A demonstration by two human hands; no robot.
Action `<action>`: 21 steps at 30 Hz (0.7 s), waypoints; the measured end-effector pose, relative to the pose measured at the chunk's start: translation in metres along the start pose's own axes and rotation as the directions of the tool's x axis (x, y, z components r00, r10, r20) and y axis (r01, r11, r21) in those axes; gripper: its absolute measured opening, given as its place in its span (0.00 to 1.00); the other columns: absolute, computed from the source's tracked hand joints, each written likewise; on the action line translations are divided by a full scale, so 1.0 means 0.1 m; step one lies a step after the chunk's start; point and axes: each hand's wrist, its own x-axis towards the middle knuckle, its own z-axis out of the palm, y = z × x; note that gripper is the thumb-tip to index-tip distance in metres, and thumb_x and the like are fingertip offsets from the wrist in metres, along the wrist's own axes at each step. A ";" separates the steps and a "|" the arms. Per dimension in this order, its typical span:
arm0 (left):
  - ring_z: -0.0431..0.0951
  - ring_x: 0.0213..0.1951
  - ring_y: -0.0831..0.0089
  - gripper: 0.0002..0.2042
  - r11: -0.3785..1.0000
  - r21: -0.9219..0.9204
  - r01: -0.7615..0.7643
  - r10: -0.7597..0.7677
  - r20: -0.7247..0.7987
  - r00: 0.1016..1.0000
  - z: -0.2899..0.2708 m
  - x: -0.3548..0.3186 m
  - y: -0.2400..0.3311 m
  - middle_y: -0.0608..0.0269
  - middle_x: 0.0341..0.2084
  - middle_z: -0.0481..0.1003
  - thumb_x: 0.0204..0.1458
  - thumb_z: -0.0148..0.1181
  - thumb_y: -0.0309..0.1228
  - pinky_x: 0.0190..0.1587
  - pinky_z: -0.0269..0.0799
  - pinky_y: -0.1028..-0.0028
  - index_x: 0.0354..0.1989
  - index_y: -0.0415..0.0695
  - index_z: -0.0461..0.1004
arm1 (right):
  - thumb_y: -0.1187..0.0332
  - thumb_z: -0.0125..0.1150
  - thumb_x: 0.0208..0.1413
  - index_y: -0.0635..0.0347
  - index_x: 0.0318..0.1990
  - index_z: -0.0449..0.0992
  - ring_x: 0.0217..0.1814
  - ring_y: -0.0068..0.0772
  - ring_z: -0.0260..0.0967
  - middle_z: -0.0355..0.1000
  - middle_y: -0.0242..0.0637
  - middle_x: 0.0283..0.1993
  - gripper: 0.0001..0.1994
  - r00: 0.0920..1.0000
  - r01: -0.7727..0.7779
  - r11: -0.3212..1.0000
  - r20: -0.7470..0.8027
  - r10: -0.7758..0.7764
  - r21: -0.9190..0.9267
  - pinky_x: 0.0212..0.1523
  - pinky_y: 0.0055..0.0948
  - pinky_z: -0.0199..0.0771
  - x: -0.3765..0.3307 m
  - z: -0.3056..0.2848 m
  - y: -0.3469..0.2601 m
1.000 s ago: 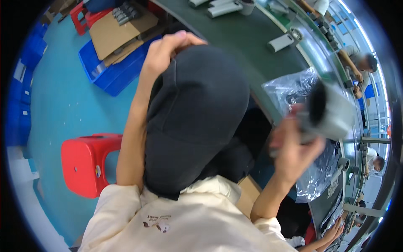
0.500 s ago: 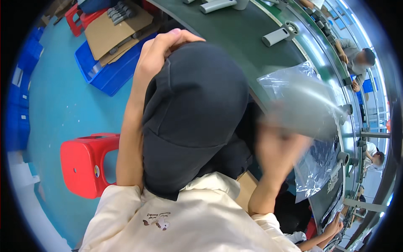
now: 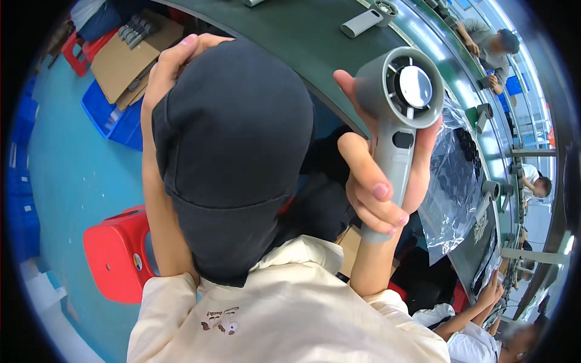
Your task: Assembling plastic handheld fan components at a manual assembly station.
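A grey hand-held fan (image 3: 401,103) with a round grille head and a white hub is held up close to the camera. My right hand (image 3: 373,181) is wrapped around its handle, thumb across the front. My left hand (image 3: 177,57) lies on top of a black cap (image 3: 233,145) that fills the middle of the view. Below the cap is a cream shirt (image 3: 284,308).
A dark green conveyor belt (image 3: 290,27) curves along the top right with grey fan parts (image 3: 363,21) on it. A clear plastic bag (image 3: 454,181) hangs beside the belt. A red stool (image 3: 115,254), blue crates (image 3: 112,118) and cardboard (image 3: 127,57) stand on the floor at left. Other people (image 3: 490,39) work along the belt.
My right hand has lifted the grey fan from beside the plastic bag up toward the camera and turned its grille to face it. My left hand stays on the cap.
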 end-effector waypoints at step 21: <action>0.74 0.45 0.65 0.24 0.988 -0.151 0.025 0.010 0.225 0.974 0.17 -0.06 0.05 0.48 0.41 0.75 0.60 0.33 0.42 0.53 0.64 0.74 0.42 0.32 0.71 | 0.34 0.35 0.55 0.61 0.64 0.51 0.11 0.24 0.58 0.64 0.41 0.25 0.41 0.800 0.024 0.423 -0.236 -0.552 -0.906 0.11 0.19 0.63 0.08 -0.06 0.28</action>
